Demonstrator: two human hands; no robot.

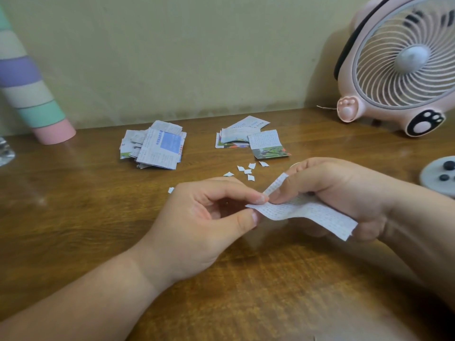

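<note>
A strip of printed newspaper (307, 211) is held above the wooden table (98, 217) between both hands. My left hand (204, 222) pinches its left end between thumb and forefinger. My right hand (339, 193) grips the rest of the strip, with one narrow part (277, 183) of it sticking up between the fingers. Several small torn paper bits (246, 171) lie on the table just beyond my hands.
Two piles of cut newspaper pieces lie further back, one left (154, 147) and one right (253, 139). A pink fan (403, 62) stands at the back right. A striped pastel cylinder (32, 89) leans at the back left. A grey disc with dark buttons (438, 174) lies at the right edge.
</note>
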